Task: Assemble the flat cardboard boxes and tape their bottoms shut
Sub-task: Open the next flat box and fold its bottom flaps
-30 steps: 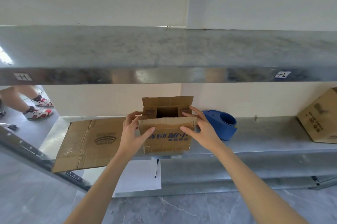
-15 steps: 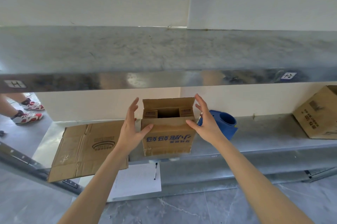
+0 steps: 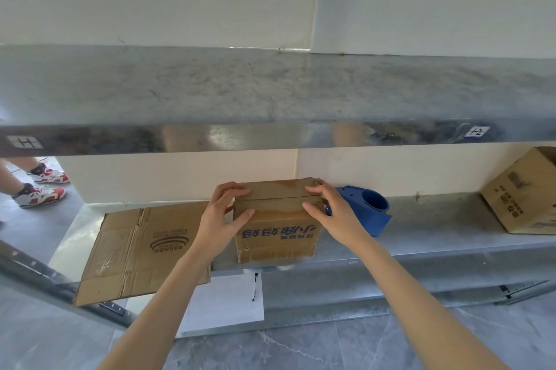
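My left hand (image 3: 224, 213) and right hand (image 3: 329, 211) clamp the box (image 3: 276, 229) flaps; I'd press the seam flush before taking the tape dispenser (image 3: 368, 213) beside it.

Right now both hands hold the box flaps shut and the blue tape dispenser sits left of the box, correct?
No. The head view shows the blue tape dispenser right of the box, just behind the right hand. That hand and the left hand do hold the flaps shut.
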Demonstrator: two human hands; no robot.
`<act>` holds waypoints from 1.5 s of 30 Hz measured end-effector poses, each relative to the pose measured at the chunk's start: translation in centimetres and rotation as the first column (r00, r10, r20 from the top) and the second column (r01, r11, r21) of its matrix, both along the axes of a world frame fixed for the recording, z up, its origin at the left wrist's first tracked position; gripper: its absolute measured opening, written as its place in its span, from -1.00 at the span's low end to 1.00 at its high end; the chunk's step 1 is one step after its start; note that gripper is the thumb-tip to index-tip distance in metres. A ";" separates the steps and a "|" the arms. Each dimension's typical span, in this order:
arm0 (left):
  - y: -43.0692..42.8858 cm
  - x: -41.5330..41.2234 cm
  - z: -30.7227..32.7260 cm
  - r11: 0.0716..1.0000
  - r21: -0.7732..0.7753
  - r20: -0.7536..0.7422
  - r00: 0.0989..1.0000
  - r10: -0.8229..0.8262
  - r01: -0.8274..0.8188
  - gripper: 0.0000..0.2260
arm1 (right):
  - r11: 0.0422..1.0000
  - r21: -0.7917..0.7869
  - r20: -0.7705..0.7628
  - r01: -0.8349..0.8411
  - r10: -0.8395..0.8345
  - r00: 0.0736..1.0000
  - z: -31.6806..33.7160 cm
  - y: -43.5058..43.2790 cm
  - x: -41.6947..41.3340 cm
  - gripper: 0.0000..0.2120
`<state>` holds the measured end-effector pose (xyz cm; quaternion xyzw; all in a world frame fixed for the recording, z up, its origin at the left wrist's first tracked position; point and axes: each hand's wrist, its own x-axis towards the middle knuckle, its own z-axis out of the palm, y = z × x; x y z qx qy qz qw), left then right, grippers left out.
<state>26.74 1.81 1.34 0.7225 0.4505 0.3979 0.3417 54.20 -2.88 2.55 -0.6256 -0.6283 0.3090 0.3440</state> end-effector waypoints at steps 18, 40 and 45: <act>-0.9 -1.2 -0.8 0.999 -0.004 -0.036 0.998 0.047 -0.048 -0.69 | 0.997 -0.068 -0.061 -0.020 0.016 0.998 -0.2 -0.2 -1.2 -0.65; -1.4 0.8 -0.5 0.998 -0.062 -0.034 0.999 0.017 -0.019 -0.68 | 0.996 -0.077 -0.039 0.035 -0.038 0.998 0.3 -0.6 -0.1 -0.63; -2.4 0.7 -0.6 0.996 -0.081 -0.037 0.999 0.030 -0.033 -0.67 | 0.996 -0.080 -0.028 0.029 -0.031 0.999 0.1 -1.1 0.2 -0.67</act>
